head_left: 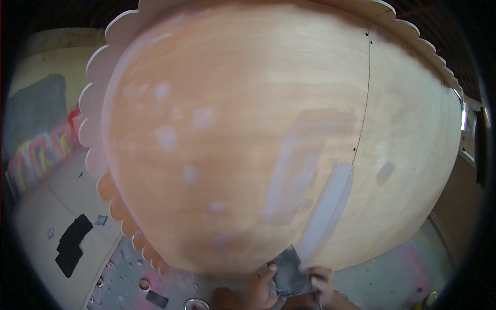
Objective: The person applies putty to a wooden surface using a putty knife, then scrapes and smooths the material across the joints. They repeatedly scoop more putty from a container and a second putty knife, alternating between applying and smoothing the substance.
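- Low in front of the big curved board (222,170), the left hand (262,285) has its thumb over the edge of a dark sheet (288,275), gripping it.
- The right hand (321,280), a bit blurred, has its fingers bent at the sheet's other side; I can't tell whether they pinch it.
- The sheet is near the board's bottom edge, just below a pale strip (327,204). Whether it touches the board, I can't make out.
- As for how far the surface has got: the strip runs up to the lower end of the seam (368,88), but above that the line is plain to see, dark dots beside it.
- A broad pale smear (281,181) is left of the strip, with small pale patches (202,118) further left. Their edges still read clearly against the board, so I'd judge the surface uneven in colour, not finished.
- On the wavy trim (93,121), the upper left scallops look pale, the lower ones orange.
- Off to the left lie black pieces (74,245); a round tin (196,304) sits below.
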Available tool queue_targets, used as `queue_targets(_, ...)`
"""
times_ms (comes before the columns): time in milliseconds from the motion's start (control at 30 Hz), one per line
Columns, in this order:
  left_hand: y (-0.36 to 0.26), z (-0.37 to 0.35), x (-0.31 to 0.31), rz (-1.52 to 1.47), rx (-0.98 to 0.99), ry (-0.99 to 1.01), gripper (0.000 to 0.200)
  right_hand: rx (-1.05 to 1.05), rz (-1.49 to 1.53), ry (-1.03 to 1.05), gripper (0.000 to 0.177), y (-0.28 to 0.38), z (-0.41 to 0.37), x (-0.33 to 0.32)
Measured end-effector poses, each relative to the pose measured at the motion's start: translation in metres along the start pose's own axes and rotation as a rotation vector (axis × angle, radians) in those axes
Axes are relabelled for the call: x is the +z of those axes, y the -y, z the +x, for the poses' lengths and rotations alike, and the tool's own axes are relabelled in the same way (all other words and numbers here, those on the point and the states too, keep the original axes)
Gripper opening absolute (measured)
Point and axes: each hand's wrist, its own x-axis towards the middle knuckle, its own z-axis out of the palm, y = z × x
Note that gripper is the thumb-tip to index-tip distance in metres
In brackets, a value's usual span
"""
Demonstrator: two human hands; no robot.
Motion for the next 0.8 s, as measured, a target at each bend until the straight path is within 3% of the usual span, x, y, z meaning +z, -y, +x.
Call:
queue_targets(33, -0.002, -0.001, -0.003, -0.007, -0.005, 0.001, 0.033, 0.001, -0.004, 0.007, 0.038, 0.0, 0.019, -0.004)
queue_targets(100, -0.006, -0.009, -0.012, 0.189, 0.249, 0.056, 0.036, 0.212, -0.283, 0.642, 0.038, 0.006, 0.055, -0.017)
queue_targets(167, -0.024, -0.009, -0.02, 0.034, 0.157, 0.063, 0.038, 0.497, -0.033, 0.529, 0.033, -0.004, 0.049, -0.029)
queue_targets(200, -0.038, -0.015, -0.01, 0.077, 0.208, 0.088, 0.039, 0.543, 0.163, 0.079, 0.029, 0.0, 0.044, -0.021)
queue_targets(233, -0.052, -0.015, 0.002, 0.122, 0.263, 0.118, 0.04, 0.719, 0.393, -0.122, 0.03, 0.001, 0.029, -0.025)
queue_targets(300, -0.065, -0.009, 0.011, 0.231, 0.504, 0.155, 0.043, 0.898, 0.751, -0.305, 0.032, 0.026, 0.075, -0.033)
queue_targets(333, -0.067, -0.008, 0.009, 0.231, 0.499, 0.145, 0.043, 1.007, 0.877, -0.412, 0.035, 0.048, 0.109, -0.029)
queue_targets(400, -0.071, -0.005, 0.008, 0.292, 0.731, 0.129, 0.044, 1.126, 0.992, -0.28, 0.04, 0.064, 0.112, -0.022)
queue_targets(467, -0.071, -0.01, 0.001, 0.385, 0.776, 0.088, 0.045, 1.065, 1.016, -0.185, 0.044, 0.08, 0.118, -0.006)
queue_targets(533, -0.067, -0.009, -0.013, 0.564, 0.898, 0.041, 0.044, 1.213, 0.875, -0.166, 0.036, 0.091, 0.123, 0.012)
queue_targets(567, -0.067, -0.004, -0.022, 0.645, 0.982, 0.042, 0.043, 1.158, 0.91, -0.124, 0.036, 0.087, 0.121, 0.021)
queue_targets(633, -0.08, -0.023, -0.02, 0.722, 0.737, 0.231, 0.038, 1.075, 0.929, -0.087, 0.034, 0.079, 0.11, 0.029)
queue_targets(667, -0.089, -0.029, -0.016, 0.714, 0.775, 0.222, 0.038, 1.047, 0.944, -0.059, 0.034, 0.077, 0.112, 0.034)
queue_targets(733, -0.108, -0.037, -0.014, 1.147, 0.836, 0.349, 0.036, 1.023, 0.785, -0.217, 0.037, 0.079, 0.12, 0.041)
queue_targets(800, -0.118, -0.032, -0.025, 1.255, 0.909, 0.43, 0.036, 0.97, 0.753, -0.141, 0.035, 0.08, 0.141, 0.037)
